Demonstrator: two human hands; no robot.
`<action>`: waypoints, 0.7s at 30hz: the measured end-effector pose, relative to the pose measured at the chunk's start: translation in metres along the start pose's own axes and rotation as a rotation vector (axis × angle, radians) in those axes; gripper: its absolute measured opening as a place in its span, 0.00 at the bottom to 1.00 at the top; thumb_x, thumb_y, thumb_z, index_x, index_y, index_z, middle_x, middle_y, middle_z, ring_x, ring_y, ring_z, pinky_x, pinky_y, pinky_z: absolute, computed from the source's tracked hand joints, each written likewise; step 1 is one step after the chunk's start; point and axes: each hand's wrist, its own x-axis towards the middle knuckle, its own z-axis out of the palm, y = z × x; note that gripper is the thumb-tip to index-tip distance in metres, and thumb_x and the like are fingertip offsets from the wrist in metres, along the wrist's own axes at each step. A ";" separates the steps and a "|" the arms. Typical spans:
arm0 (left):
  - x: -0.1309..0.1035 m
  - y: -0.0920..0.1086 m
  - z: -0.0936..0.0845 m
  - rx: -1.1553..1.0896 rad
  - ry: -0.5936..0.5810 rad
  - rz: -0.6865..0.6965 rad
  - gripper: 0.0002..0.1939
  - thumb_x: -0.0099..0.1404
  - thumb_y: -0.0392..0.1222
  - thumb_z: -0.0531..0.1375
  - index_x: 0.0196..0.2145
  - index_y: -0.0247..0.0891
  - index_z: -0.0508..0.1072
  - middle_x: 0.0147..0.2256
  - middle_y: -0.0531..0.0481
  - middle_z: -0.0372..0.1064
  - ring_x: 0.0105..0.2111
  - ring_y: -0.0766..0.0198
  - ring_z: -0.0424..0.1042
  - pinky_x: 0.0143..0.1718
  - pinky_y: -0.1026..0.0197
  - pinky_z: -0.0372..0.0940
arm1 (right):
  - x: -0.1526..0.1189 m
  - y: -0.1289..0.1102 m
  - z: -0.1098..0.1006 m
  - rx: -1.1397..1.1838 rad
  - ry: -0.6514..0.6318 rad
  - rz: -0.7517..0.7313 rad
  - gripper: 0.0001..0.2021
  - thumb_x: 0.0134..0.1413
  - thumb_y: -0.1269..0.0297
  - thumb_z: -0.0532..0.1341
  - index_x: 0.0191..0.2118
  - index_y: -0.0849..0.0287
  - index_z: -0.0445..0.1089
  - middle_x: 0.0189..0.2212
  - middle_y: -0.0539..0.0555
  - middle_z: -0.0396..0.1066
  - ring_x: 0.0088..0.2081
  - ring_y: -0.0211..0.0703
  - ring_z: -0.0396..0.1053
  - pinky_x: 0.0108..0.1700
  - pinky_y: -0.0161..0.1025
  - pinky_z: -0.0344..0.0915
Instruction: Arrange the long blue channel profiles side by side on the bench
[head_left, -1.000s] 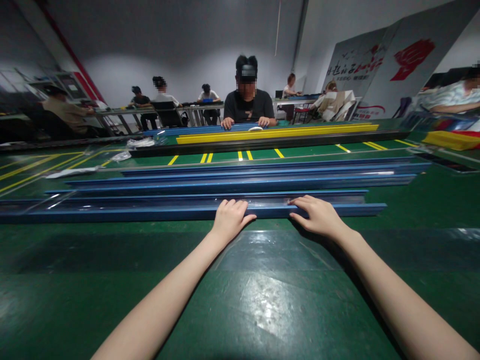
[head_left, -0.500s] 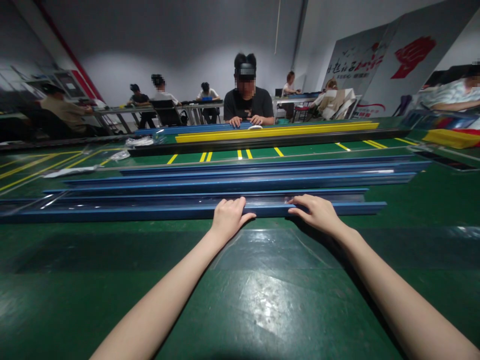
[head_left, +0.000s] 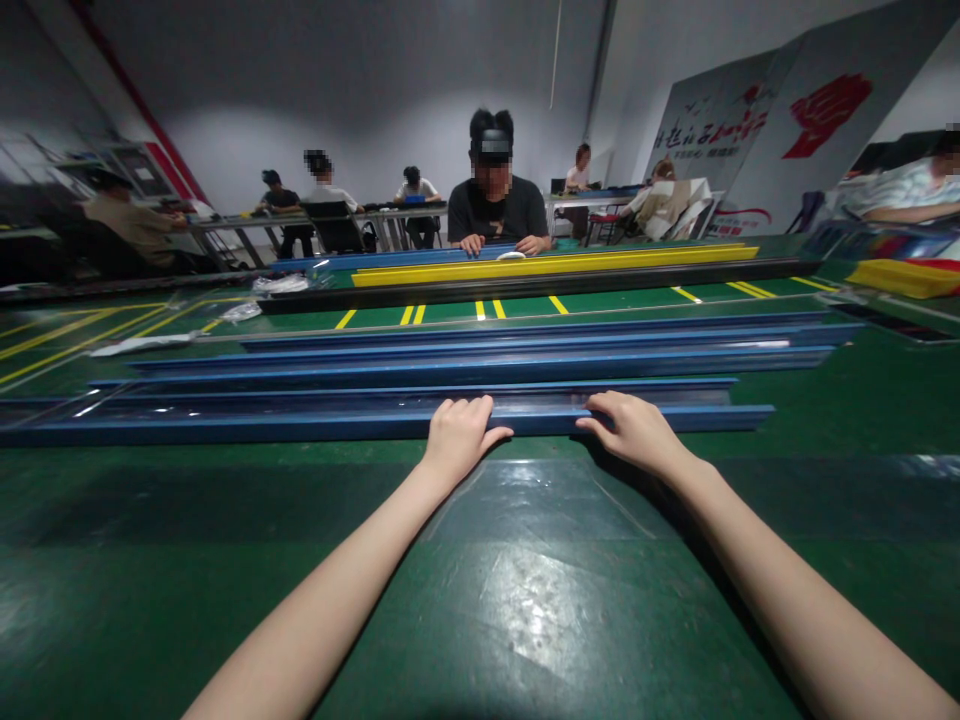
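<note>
A long blue channel [head_left: 225, 428] with clear film [head_left: 360, 405] inside lies across the green table. My left hand [head_left: 459, 435] is wrapped over its near wall, thumb on the outer face and fingers inside the channel. To the right, my right hand [head_left: 628, 425] grips the same near wall, thumb in front and fingertips over the film. A gap of bare channel separates the two hands. More blue channels [head_left: 480, 365] lie just behind. A flat transparent sheet [head_left: 540, 490] rests on the table nearer to me, partly beneath my forearms.
Farther back lie a yellow strip [head_left: 555, 265] and a black strip [head_left: 540, 285]. Crumpled clear wrap [head_left: 281, 285] sits at the back left, a yellow tray [head_left: 904, 278] at the right. A person [head_left: 496, 210] sits opposite, hands at another blue strip.
My right hand's fingers have shifted slightly right along the channel. My left hand has barely moved. The right hand of the person opposite, at image right, has moved slightly outward.
</note>
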 end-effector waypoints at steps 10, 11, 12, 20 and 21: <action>-0.001 0.000 0.003 0.017 0.018 0.015 0.21 0.60 0.59 0.51 0.32 0.36 0.66 0.26 0.46 0.68 0.30 0.58 0.67 0.31 0.59 0.53 | -0.001 -0.006 0.002 -0.141 0.000 -0.077 0.15 0.58 0.57 0.46 0.33 0.59 0.66 0.33 0.56 0.69 0.37 0.44 0.66 0.36 0.38 0.55; -0.001 0.000 0.003 0.015 0.016 0.014 0.21 0.60 0.59 0.51 0.32 0.36 0.66 0.26 0.46 0.68 0.30 0.58 0.67 0.32 0.59 0.53 | -0.001 -0.006 0.003 -0.142 0.002 -0.078 0.15 0.58 0.57 0.46 0.33 0.59 0.66 0.33 0.56 0.69 0.37 0.45 0.65 0.36 0.38 0.55; -0.001 0.000 0.003 0.014 0.015 0.013 0.21 0.60 0.59 0.51 0.32 0.36 0.66 0.27 0.46 0.68 0.30 0.58 0.66 0.32 0.59 0.53 | -0.001 -0.005 0.003 -0.141 0.003 -0.078 0.15 0.58 0.57 0.46 0.33 0.59 0.66 0.33 0.56 0.69 0.37 0.45 0.65 0.36 0.38 0.55; -0.002 -0.001 0.004 0.015 0.017 0.021 0.21 0.61 0.58 0.50 0.33 0.36 0.66 0.27 0.46 0.68 0.30 0.58 0.66 0.32 0.59 0.53 | -0.001 -0.006 0.003 -0.143 0.003 -0.079 0.14 0.58 0.57 0.46 0.34 0.59 0.65 0.34 0.55 0.69 0.37 0.44 0.65 0.37 0.38 0.54; -0.002 -0.001 0.004 0.015 0.017 0.022 0.21 0.61 0.58 0.50 0.33 0.36 0.66 0.27 0.46 0.68 0.30 0.58 0.66 0.32 0.59 0.53 | -0.001 -0.006 0.003 -0.144 0.001 -0.079 0.15 0.58 0.57 0.46 0.34 0.59 0.65 0.34 0.56 0.69 0.37 0.44 0.65 0.37 0.38 0.54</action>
